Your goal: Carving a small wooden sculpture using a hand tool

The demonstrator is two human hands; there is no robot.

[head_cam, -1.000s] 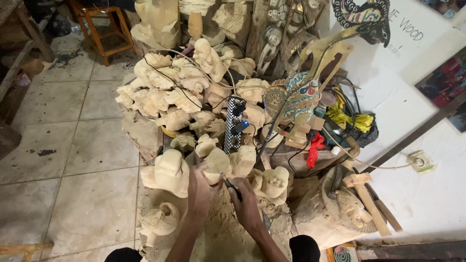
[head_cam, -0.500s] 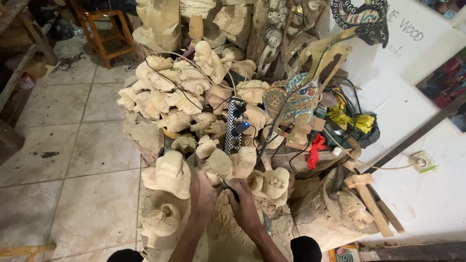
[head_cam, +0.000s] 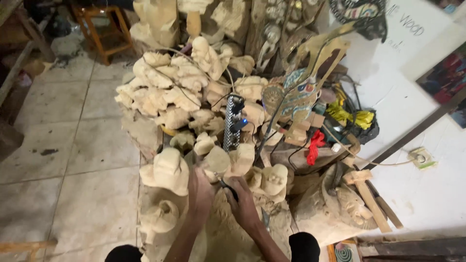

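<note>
- Left hand (head_cam: pixel 200 190) flat and fingers closed on a pale wood carving (head_cam: pixel 217 161), pressing it from the left side; exact grip cannot be told from above.
- Right hand (head_cam: pixel 241 198) wrapped around a dark tool (head_cam: pixel 227 187), tip pointing up-left at the carving.
- Carving low in the middle of the view, just above both hands, touching the left hand and sitting at the tool tip.
- Below the hands, a big rough wood block (head_cam: pixel 228 237) with pale dust on it.
- Left of the left hand, a large wood head (head_cam: pixel 167 170), just beside the wrist; under it a smaller round figure (head_cam: pixel 158 218).
- Right of the right hand, a small carved face (head_cam: pixel 274 179), near but apart from the fingers.
- Above the carving, a chequered black-and-white strip (head_cam: pixel 232 123) standing upright, with a small blue light (head_cam: pixel 244 121) on its right edge.
- Behind that, a heap of unpainted figures (head_cam: pixel 165 87), piled close together.
- More to the right, a painted mask (head_cam: pixel 296 97), a red cloth (head_cam: pixel 315 143), yellow cloth (head_cam: pixel 347 115) and loose cables.
- At far right, a white wall socket (head_cam: pixel 421 157) with a cable going in.
- Wooden mallet (head_cam: pixel 366 191) leaning low at right.
- Tiled floor (head_cam: pixel 63 145) on the left; an orange stool (head_cam: pixel 104 26) at the top left.
</note>
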